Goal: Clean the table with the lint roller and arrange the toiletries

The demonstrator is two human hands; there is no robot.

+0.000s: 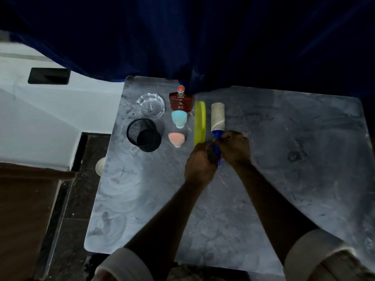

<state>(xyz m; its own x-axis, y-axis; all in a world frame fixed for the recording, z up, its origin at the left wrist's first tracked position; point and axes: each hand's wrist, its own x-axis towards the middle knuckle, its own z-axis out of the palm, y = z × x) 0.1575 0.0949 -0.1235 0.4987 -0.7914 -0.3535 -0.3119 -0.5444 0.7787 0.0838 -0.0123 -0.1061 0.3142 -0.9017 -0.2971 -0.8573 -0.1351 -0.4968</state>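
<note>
Head view only. Grey scuffed marble-look table under dim light, dark blue curtain hanging over far edge.

Lint roller with blue plastic handle and off-white, grubby-looking paper roll lay flat on table near centre-back, roll end pointing away, handle toward person. Roll surface looked dull and speckled, faint diagonal seam lines visible.

Left hand wrapped around lower end of blue handle, fingers curled closed. Right hand closed on handle just below the roll, thumb and fingers pinching it. Both hands touching each other over the handle.

Just left of roller: long yellow-green plastic comb, parallel to it. Further left, in a column: dark red glass perfume bottle with metallic cap, teal makeup sponge, pink makeup sponge. Leftmost: clear glass ashtray behind black mesh metal cup, cup tipped toward camera.
</note>
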